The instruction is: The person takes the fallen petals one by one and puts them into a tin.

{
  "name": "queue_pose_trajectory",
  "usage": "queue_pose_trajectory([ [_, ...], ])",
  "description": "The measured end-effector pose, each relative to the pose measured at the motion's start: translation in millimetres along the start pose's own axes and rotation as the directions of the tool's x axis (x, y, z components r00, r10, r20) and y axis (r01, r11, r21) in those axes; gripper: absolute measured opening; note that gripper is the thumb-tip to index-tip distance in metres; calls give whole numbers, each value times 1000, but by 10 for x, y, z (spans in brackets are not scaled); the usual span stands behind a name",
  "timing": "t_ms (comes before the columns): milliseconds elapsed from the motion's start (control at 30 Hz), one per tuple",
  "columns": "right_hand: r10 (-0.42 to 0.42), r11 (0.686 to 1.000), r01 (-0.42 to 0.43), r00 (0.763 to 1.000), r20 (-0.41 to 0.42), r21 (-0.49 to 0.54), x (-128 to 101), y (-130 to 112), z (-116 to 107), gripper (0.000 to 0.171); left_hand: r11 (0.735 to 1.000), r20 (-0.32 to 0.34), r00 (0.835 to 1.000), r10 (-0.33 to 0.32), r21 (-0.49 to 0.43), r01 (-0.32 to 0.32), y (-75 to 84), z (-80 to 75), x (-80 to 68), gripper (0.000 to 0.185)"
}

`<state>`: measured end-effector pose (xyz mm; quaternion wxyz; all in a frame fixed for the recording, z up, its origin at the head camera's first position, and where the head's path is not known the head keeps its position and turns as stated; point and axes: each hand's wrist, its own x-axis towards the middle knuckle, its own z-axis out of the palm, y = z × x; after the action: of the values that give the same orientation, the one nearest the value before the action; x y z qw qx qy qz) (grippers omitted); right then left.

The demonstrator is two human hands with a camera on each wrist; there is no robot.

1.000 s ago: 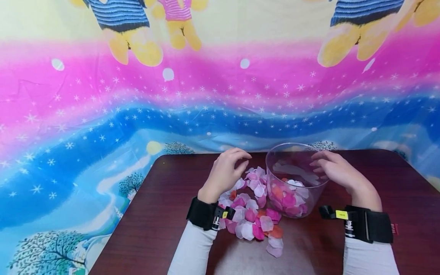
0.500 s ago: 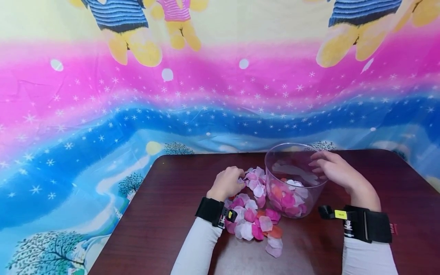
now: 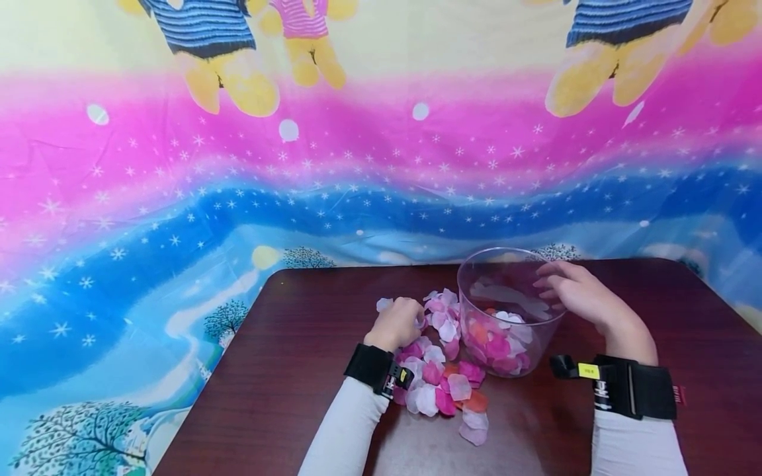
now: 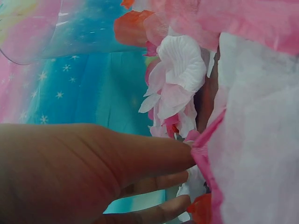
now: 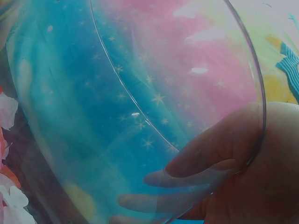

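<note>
The left hand [image 3: 397,322] is curled into the pile of petals [image 3: 437,370] on the table [image 3: 286,370]. Its fingers are bent and pressed together around some pink and white petals. In the left wrist view the fingertips [image 4: 180,158] push right into the soft pile, and they seem to be pinching a bunch, though the petals hide part of the grip. One white petal [image 3: 383,304] lies just beside the knuckles, a little apart from the rest.

The right hand [image 3: 574,291] holds the clear plastic bowl [image 3: 506,264] by its far right rim. The thumb sits inside the wall and the other fingers wrap around the outside, as the right wrist view shows through the see-through side [image 5: 140,116]. The bowl stands upright on the table, just to the right of the pile and touching its edge.

Some petals [image 3: 497,340] are already in the bowl. They make a low layer of pink, orange and white at the bottom. The bowl looks far from full. A good many petals are still out on the brown table, spread from the left hand down toward the person's sleeves. So I judge the work is partly done, with about as much lying outside as inside.

Behind the table hangs a bright cloth [image 3: 178,198] with stars and cartoon bears.
</note>
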<state>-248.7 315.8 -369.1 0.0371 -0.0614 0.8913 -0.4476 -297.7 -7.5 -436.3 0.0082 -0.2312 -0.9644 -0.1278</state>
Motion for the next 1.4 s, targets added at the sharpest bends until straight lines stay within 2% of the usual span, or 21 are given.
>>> queue_pose_trajectory([
  [100,1,1000,-1,1000,2,2,-2,1,0,47,1000,-20,1000,-5,0,5,5,19,8,8],
  [300,-2,1000,2,1000,1,-1,-7,-11,1,47,1000,-71,997,-13,14,14,23,52,27,19],
  [400,-2,1000,2,1000,2,-3,-8,-18,1,47,1000,-80,997,-15,8,16,18,60,28,31],
  [533,0,1000,0,1000,1,-3,-16,-11,-1,48,998,-67,998,-14,-63,10,8,46,21,45],
  [667,-1,1000,1,1000,1,-3,-16,-1,1,47,990,-58,998,1,-138,-9,-24,-3,3,38],
  [767,-5,1000,5,1000,-1,-4,-11,2,1,47,985,-57,998,6,-172,-16,-54,-78,-17,22],
  [867,-6,1000,6,1000,-2,-7,-8,-2,-3,47,977,-60,998,9,-213,-21,-82,-184,-41,13],
  [1033,-9,1000,9,1000,0,-8,-4,-17,-5,47,956,-92,995,37,-286,-62,-125,-384,-97,11],
  [1133,-12,1000,12,1000,1,-8,-6,-23,-5,47,946,-118,991,69,-307,-102,-148,-499,-131,10],
  [1267,-12,1000,12,1000,2,-9,-10,-21,-5,47,940,-139,987,77,-320,-118,-155,-650,-185,11],
  [1333,-10,1000,10,1000,2,-12,-11,-17,-5,47,939,-162,984,75,-322,-124,-140,-723,-219,11],
  [1400,-10,1000,10,1000,1,-13,-10,-14,-6,47,937,-212,973,90,-313,-155,-120,-784,-246,11],
])
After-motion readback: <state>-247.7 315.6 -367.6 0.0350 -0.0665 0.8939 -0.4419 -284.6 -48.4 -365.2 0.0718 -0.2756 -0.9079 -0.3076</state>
